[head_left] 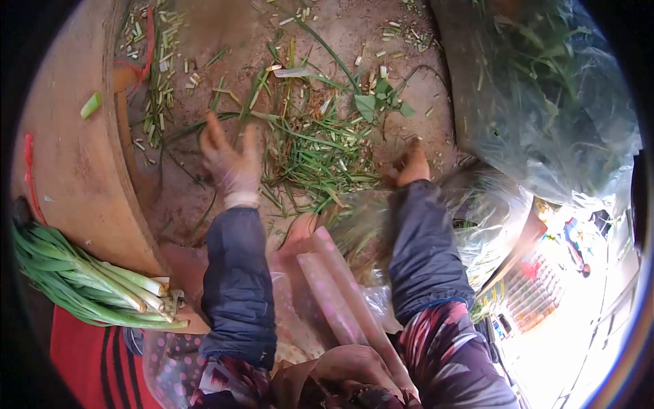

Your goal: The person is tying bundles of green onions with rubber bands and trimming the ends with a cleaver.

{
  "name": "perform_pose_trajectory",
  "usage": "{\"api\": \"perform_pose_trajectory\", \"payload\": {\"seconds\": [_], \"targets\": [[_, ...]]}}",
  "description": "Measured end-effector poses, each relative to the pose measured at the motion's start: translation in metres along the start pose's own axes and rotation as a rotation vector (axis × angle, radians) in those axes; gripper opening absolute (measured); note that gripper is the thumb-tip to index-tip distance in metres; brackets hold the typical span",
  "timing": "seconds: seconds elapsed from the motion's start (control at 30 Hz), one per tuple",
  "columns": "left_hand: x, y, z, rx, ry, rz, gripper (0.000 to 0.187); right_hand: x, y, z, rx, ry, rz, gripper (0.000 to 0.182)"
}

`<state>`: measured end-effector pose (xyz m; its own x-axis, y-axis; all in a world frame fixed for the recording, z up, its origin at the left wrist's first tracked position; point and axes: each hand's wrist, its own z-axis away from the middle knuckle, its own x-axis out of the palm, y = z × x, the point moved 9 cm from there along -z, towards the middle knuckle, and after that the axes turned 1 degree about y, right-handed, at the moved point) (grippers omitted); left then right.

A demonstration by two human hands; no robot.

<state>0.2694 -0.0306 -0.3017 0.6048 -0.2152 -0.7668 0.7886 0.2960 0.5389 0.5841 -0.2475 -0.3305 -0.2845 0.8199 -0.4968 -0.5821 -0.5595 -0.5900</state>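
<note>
Both my arms reach forward in dark sleeves over a dirt-covered floor. My left hand (234, 160), in what looks like a thin glove, has its fingers spread with nothing in them, just left of a heap of green trimmings (320, 153). On the heap's right side is my right hand (413, 163); its fingers are blurred and partly hidden, so I cannot make out whether they are apart. Cut white and green stem pieces (163, 68) lie scattered beyond my left hand. A bundle of green onions (88, 276) rests on the wooden board at the lower left.
A curved wooden board (75, 157) stands along the left, with a loose green piece (90, 105) and red strips (28, 160) on it. A large clear plastic bag (545, 95) of greens fills the upper right. Red striped cloth (82, 354) lies at the lower left.
</note>
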Motion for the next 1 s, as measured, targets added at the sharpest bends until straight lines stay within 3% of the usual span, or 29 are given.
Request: {"api": "perform_pose_trajectory", "payload": {"seconds": [0.07,0.13,0.2,0.23,0.3,0.33,0.37,0.4,0.47,0.57,0.6,0.63,0.67,0.73,0.8,0.83,0.87,0.9,0.93,0.97,1.0], "targets": [[0.039,0.029,0.02,-0.045,-0.255,-0.181,0.073,0.027,0.03,0.012,-0.029,-0.053,0.064,0.061],[0.07,0.029,0.052,-0.014,-0.39,-0.17,0.065,0.059,0.042,0.063,-0.373,0.019,0.093,0.051],[0.112,-0.008,0.07,-0.006,-0.449,0.345,0.05,0.095,0.11,0.077,-0.028,-0.16,-0.312,0.043],[0.101,-0.003,0.069,-0.122,-0.536,0.535,0.043,0.094,0.101,0.091,-0.019,-0.16,-0.313,0.043],[0.085,-0.002,0.075,-0.112,-0.493,0.662,0.043,0.111,0.052,0.139,0.052,-0.375,-0.275,0.041],[0.074,0.009,0.08,-0.102,-0.461,0.807,0.043,0.105,0.036,0.149,0.029,-0.377,-0.284,0.041],[0.039,0.042,0.084,0.018,-0.384,0.813,0.042,0.093,0.012,0.161,-0.072,-0.403,-0.242,0.038],[0.013,0.072,0.09,-0.003,-0.428,0.75,0.042,0.081,-0.02,0.171,-0.189,-0.427,-0.201,0.035],[-0.033,0.131,0.109,0.056,-0.458,0.933,0.042,0.057,-0.077,0.213,-0.112,-0.544,-0.498,0.028],[-0.113,0.239,0.122,0.259,-0.368,0.966,0.049,0.012,-0.207,0.273,-0.244,-0.617,-0.653,0.025],[-0.144,0.283,0.129,0.407,-0.338,1.04,0.047,-0.006,-0.251,0.296,-0.301,-0.685,-0.707,0.025],[-0.193,0.333,0.14,0.556,-0.305,1.112,0.046,-0.028,-0.306,0.326,-0.352,-0.652,-0.696,0.027],[-0.217,0.378,0.152,0.541,-0.385,1.271,0.041,-0.054,-0.345,0.333,-0.455,-0.611,-0.679,0.028],[-0.265,0.468,0.176,0.698,-0.368,1.327,0.038,-0.116,-0.432,0.361,-0.732,-0.537,-0.641,0.028],[-0.298,0.55,0.206,0.939,-0.369,1.175,0.038,-0.176,-0.493,0.362,-0.815,-0.448,-0.806,0.033],[-0.29,0.582,0.221,0.864,-0.52,1.358,0.044,-0.205,-0.533,0.371,-1.026,-0.371,-0.678,0.034],[-0.272,0.61,0.235,0.775,-0.676,1.531,0.051,-0.231,-0.56,0.365,-1.109,-0.273,-0.602,0.033],[-0.229,0.636,0.247,0.708,-0.868,1.58,0.052,-0.251,-0.582,0.349,-1.166,-0.166,-0.448,0.034],[-0.195,0.651,0.257,0.619,-1.062,1.616,0.054,-0.254,-0.592,0.292,-1.05,-0.229,-0.366,0.036],[-0.192,0.649,0.25,0.925,-0.768,0.835,0.06,-0.261,-0.593,0.239,-0.934,-0.29,-0.282,0.038],[-0.186,0.63,0.247,0.869,-0.746,0.575,0.061,-0.286,-0.6,0.225,-1.019,0.196,0.5,0.049]]}}
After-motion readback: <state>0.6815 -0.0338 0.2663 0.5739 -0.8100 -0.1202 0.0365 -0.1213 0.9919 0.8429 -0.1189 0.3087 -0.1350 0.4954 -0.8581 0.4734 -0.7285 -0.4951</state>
